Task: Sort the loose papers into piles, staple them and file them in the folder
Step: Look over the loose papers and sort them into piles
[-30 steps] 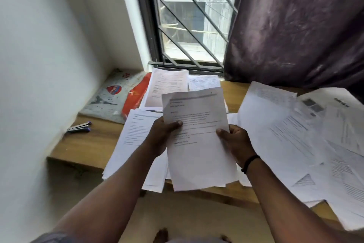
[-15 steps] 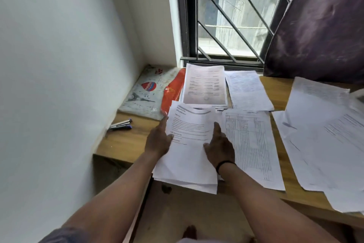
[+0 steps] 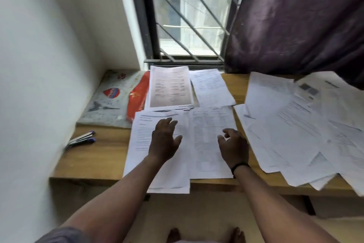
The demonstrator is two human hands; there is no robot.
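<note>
As the sheet held up in both hands a second ago now lies on the near-left pile, the person's left hand hovers over or rests on that pile with fingers straight and spread, holding nothing (contact cannot be told from this view). The right hand, black band at the wrist, sits over the neighbouring table-printed pile at its 3 o'clock side, fingers loosely curled and empty.

That release suggests one more page is sorted; stapling and filing look not yet begun. Two further piles lie at 12 o'clock of the hands: a form-like stack by the window and a sheet of close text just beside it. The unsorted spread of loose papers fans out at 3 o'clock of the right hand, near it but apart.

The stapler lies at 9 o'clock of the left hand, well apart, close to the wall. The folders, one grey patterned and one red, lie at 11 o'clock on the wooden desk, the red one partly under the form stack.
</note>
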